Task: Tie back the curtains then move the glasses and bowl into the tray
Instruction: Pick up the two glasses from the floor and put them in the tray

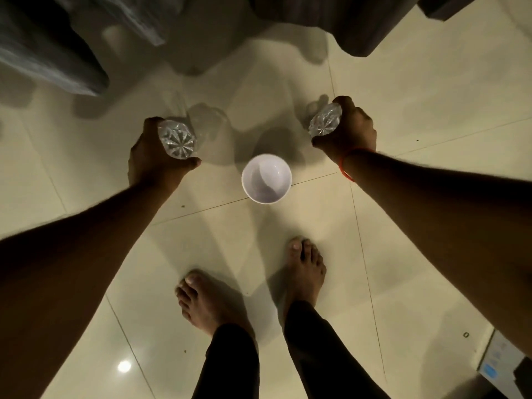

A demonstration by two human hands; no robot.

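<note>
I look straight down at a pale tiled floor. My left hand (152, 156) is closed around a clear cut-glass tumbler (177, 139), held above the floor with its starred bottom turned toward me. My right hand (351, 131) grips a second cut-glass tumbler (325, 120) the same way. Between the two hands, lower down, a white bowl (266, 178) stands upright and empty on the floor. Dark curtain fabric (43, 47) hangs at the upper left. No tray is in view.
My two bare feet (305, 272) stand on the tiles just below the bowl. More dark curtain folds (331, 15) reach the floor at the top right. A pale box-like object (501, 361) sits at the lower right edge.
</note>
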